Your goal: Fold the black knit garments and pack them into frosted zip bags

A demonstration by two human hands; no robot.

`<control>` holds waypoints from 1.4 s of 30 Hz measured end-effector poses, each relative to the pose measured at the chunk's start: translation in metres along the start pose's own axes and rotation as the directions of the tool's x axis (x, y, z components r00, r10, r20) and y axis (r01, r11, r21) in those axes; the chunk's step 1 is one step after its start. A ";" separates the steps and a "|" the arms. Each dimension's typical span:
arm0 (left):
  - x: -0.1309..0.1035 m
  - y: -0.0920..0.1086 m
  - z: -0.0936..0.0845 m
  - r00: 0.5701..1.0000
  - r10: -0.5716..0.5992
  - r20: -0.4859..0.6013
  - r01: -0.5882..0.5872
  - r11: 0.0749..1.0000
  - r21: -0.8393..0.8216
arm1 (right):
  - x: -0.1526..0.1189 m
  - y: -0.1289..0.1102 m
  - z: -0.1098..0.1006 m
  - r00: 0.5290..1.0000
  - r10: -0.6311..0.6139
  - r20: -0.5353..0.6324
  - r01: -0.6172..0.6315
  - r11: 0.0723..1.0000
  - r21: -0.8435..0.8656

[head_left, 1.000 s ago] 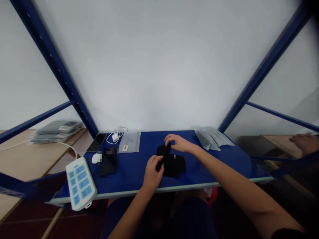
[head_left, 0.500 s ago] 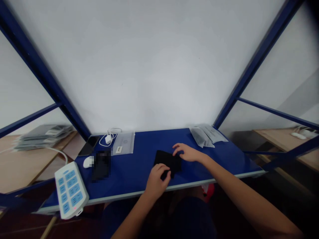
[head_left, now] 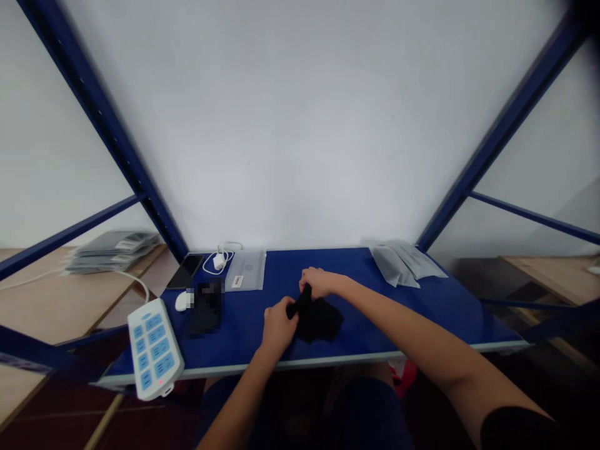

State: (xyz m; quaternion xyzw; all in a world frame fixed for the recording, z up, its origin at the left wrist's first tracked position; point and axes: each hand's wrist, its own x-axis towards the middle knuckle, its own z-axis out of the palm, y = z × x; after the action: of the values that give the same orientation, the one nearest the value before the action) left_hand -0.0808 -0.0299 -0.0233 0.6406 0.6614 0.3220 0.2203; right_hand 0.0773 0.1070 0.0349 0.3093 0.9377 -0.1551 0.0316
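Observation:
A piece of black cloth (head_left: 321, 322), folded small, lies on the blue tabletop (head_left: 300, 269) near its front edge. My left hand (head_left: 280, 325) is closed on the near-left end of its raised edge. Farther back, my right hand (head_left: 319, 283) pinches the other end of that same edge. Between the two hands the edge stands up off the table as a narrow fold, while the rest spreads out to the right. The cloth is too dark to show what kind of garment or item it is.
To the left are a white power strip (head_left: 156, 350) with blue sockets, a white mouse (head_left: 182, 302), a dark phone (head_left: 185, 271), a white charger with cable (head_left: 219, 260) and a flat clear bag (head_left: 248, 270). Plastic bags (head_left: 398, 262) lie at the back right. Blue frame posts flank the table.
Both hands have closed on the cloth and lifted its left edge into a fold. My right hand has moved left, from the cloth's far right corner. The view has shifted slightly.

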 end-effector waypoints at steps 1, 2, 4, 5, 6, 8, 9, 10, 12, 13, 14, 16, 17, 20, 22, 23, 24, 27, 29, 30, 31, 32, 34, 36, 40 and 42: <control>0.004 -0.002 -0.005 1.000 0.018 -0.023 -0.019 0.998 -0.053 | 0.000 -0.002 -0.002 0.999 -0.010 -0.033 0.009 1.000 -0.007; 0.007 -0.004 -0.009 0.998 0.038 -0.048 -0.043 0.994 -0.100 | 0.000 -0.004 -0.004 0.998 -0.021 -0.061 0.021 1.000 -0.011; 0.010 -0.007 -0.012 0.991 0.088 -0.103 -0.103 0.982 -0.155 | -0.006 -0.008 -0.003 0.992 -0.051 -0.119 0.049 0.999 -0.021; 0.010 -0.009 -0.011 0.985 0.125 -0.120 -0.144 0.976 -0.164 | -0.012 -0.009 0.000 0.986 -0.068 -0.154 0.063 0.997 -0.031; 0.008 -0.009 -0.008 0.977 0.174 -0.127 -0.194 0.967 -0.164 | -0.018 -0.009 0.005 0.978 -0.083 -0.194 0.075 0.996 -0.044; 0.001 -0.010 0.001 0.952 0.284 -0.118 -0.298 0.945 -0.136 | -0.033 -0.009 0.016 0.957 -0.108 -0.269 0.091 0.993 -0.075; -0.004 -0.010 0.005 0.936 0.335 -0.107 -0.346 0.931 -0.114 | -0.042 -0.008 0.023 0.948 -0.116 -0.295 0.094 0.992 -0.089; -0.009 -0.010 0.010 0.920 0.381 -0.092 -0.389 0.917 -0.092 | -0.050 -0.008 0.030 0.944 -0.117 -0.308 0.091 0.991 -0.097; -0.019 -0.008 0.015 0.892 0.449 -0.057 -0.452 0.890 -0.055 | -0.066 -0.007 0.042 0.943 -0.105 -0.316 0.076 0.992 -0.104; -0.023 -0.007 0.017 0.880 0.474 -0.035 -0.475 0.879 -0.043 | -0.073 -0.007 0.046 0.944 -0.092 -0.317 0.063 0.993 -0.101; -0.027 -0.006 0.018 0.870 0.494 -0.011 -0.494 0.869 -0.034 | -0.080 -0.008 0.050 0.945 -0.077 -0.317 0.049 0.994 -0.094; -0.033 -0.003 0.019 0.855 0.519 0.023 -0.518 0.855 -0.021 | -0.091 -0.012 0.054 0.948 -0.047 -0.316 0.027 0.997 -0.067; -0.035 -0.003 0.019 0.850 0.525 0.033 -0.525 0.851 -0.015 | -0.095 -0.015 0.055 0.948 -0.039 -0.315 0.024 0.998 -0.050; -0.037 -0.003 0.021 0.850 0.526 0.043 -0.526 0.851 -0.008 | -0.108 -0.024 0.054 0.947 -0.037 -0.319 0.039 0.999 -0.001; -0.037 -0.003 0.021 0.856 0.514 0.049 -0.514 0.857 -0.011 | -0.117 -0.029 0.053 0.944 -0.045 -0.328 0.056 0.998 0.023; -0.038 -0.003 0.020 0.859 0.509 0.053 -0.509 0.861 -0.009 | -0.122 -0.031 0.054 0.942 -0.047 -0.333 0.063 0.997 0.035; -0.039 -0.002 0.019 0.861 0.505 0.059 -0.506 0.863 -0.004 | -0.126 -0.032 0.055 0.940 -0.047 -0.339 0.067 0.996 0.050; -0.043 0.003 0.014 0.860 0.501 0.098 -0.504 0.863 0.012 | -0.138 -0.033 0.065 0.936 -0.022 -0.352 0.066 0.991 0.113; -0.045 0.006 0.010 0.858 0.499 0.121 -0.503 0.864 0.008 | -0.145 -0.032 0.075 0.931 0.008 -0.364 0.055 0.985 0.162; -0.045 0.006 0.009 0.857 0.498 0.131 -0.503 0.864 0.004 | -0.147 -0.031 0.080 0.928 0.020 -0.372 0.052 0.982 0.183; -0.045 0.005 0.007 0.857 0.497 0.137 -0.502 0.865 0.000 | -0.150 -0.030 0.084 0.925 0.027 -0.379 0.052 0.979 0.197; -0.044 0.003 0.006 0.856 0.497 0.143 -0.502 0.865 -0.002 | -0.152 -0.029 0.088 0.923 0.030 -0.383 0.052 0.978 0.202; -0.039 -0.003 0.005 0.850 0.499 0.170 -0.505 0.863 -0.009 | -0.155 -0.026 0.093 0.924 0.021 -0.383 0.056 0.981 0.188; -0.034 -0.011 0.001 0.828 0.515 0.221 -0.522 0.852 -0.026 | -0.158 -0.022 0.096 0.926 0.008 -0.377 0.053 0.987 0.149; -0.027 -0.023 -0.012 0.758 0.556 0.342 -0.570 0.819 -0.067 | -0.166 -0.015 0.099 0.928 -0.003 -0.373 0.035 0.996 0.077; -0.026 -0.022 -0.019 0.749 0.555 0.362 -0.571 0.818 -0.070 | -0.168 -0.012 0.100 0.925 0.000 -0.379 0.026 0.998 0.063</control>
State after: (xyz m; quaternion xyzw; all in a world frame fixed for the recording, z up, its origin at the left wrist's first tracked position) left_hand -0.1070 -0.0580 -0.0290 0.8631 0.3915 0.2329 0.2180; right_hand 0.2023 -0.0293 -0.0309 0.3280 0.9225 -0.1242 -0.1614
